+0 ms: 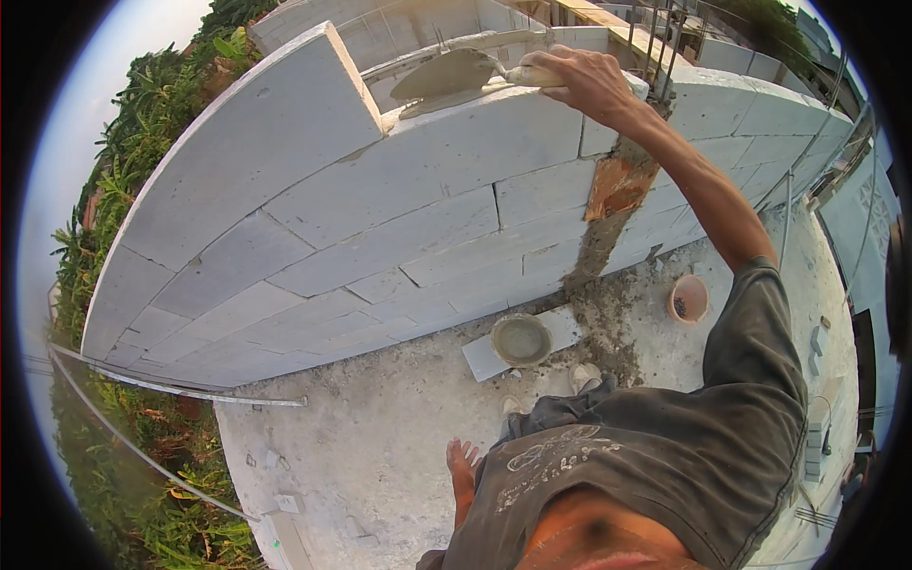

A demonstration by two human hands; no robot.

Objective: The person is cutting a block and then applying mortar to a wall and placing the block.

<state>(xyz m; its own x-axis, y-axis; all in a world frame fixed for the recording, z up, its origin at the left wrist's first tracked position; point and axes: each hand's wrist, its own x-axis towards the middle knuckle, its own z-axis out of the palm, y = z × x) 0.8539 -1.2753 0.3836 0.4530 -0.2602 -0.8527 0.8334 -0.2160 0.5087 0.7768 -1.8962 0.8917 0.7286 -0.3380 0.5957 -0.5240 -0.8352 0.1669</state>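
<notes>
My right hand (587, 81) is wrapped round the handle of a mortar-smeared trowel (446, 74). The trowel's blade lies along the top of the white block wall (456, 142), over a strip of grey mortar, close to the end face of a taller block (256, 133) on the left. Down at my side hangs my left hand (463, 456), its fingers apart and nothing in it. Below, a round tub of grey mortar (522, 340) rests on a white block (483, 360) by my feet.
An orange bucket (688, 299) stands on the concrete floor (351, 446) near the wall's foot. A brown board (619, 187) sits against the mortared column joint. Steel bars (662, 43) rise behind my right hand. A metal pole (190, 388) and greenery (133, 171) lie left.
</notes>
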